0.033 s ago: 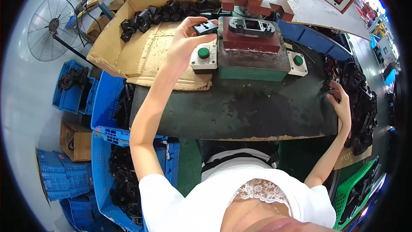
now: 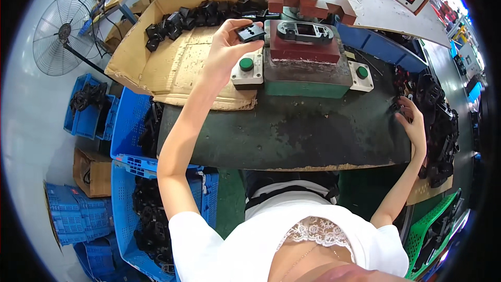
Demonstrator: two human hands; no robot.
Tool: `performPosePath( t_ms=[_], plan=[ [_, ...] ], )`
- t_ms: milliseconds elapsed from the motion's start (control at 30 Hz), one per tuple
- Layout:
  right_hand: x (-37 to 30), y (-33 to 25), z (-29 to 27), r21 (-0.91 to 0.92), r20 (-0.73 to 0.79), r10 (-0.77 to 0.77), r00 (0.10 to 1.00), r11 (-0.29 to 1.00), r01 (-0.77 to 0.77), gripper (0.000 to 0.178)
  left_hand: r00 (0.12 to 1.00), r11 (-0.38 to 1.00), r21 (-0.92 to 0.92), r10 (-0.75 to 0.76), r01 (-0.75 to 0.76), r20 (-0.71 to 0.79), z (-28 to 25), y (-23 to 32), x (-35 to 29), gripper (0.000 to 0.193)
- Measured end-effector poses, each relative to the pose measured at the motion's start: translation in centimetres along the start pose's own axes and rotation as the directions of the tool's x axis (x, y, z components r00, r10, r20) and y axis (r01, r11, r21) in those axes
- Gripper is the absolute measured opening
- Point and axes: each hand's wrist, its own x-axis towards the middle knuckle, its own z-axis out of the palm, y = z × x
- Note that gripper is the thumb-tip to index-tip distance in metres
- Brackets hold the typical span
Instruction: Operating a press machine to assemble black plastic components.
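Note:
My left hand (image 2: 229, 47) is raised beside the press, its thumb and fingers closed on a small black plastic housing (image 2: 250, 33) with holes in its upper face. Just right of it, a grey-and-black oblong plastic frame (image 2: 305, 32) lies on the dark red block (image 2: 304, 52) of the press bed. At the bench's right side, my right hand (image 2: 415, 125) has its fingers curled around a small black plastic part (image 2: 398, 107) at the edge of a heap of black parts (image 2: 436, 99). Its exact grip there is partly hidden.
Reddish press tooling (image 2: 313, 5) hangs above the bed. Green push buttons (image 2: 246, 64) (image 2: 362, 72) flank it. A cardboard tray (image 2: 177, 62) with black housings stands left; a blue bin (image 2: 381, 47) sits back right. Blue crates (image 2: 120, 203) are lower left, a green basket (image 2: 425, 230) lower right.

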Motion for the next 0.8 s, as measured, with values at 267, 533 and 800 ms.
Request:
performPosePath(
  t_ms=[267,533,800],
  plan=[
    [1.5,0.1,1.5,-0.177,0.092,-0.187,0.978,0.963,0.201,0.034,0.995,0.981,0.168,0.096,-0.097,0.013,2.5,-1.7,3.5,0.041],
    [2.2,0.3,2.8,-0.277,-0.043,-0.223,0.974,0.939,0.203,0.026,0.959,0.953,0.179,0.209,-0.243,0.189,4.9,-1.9,5.9,0.033],
    [3.2,-1.3,3.1,-0.034,-0.087,-0.158,0.984,0.987,0.155,0.039,0.820,0.384,0.734,0.382,-0.561,0.427,4.8,-2.8,6.6,0.039]
  ],
)
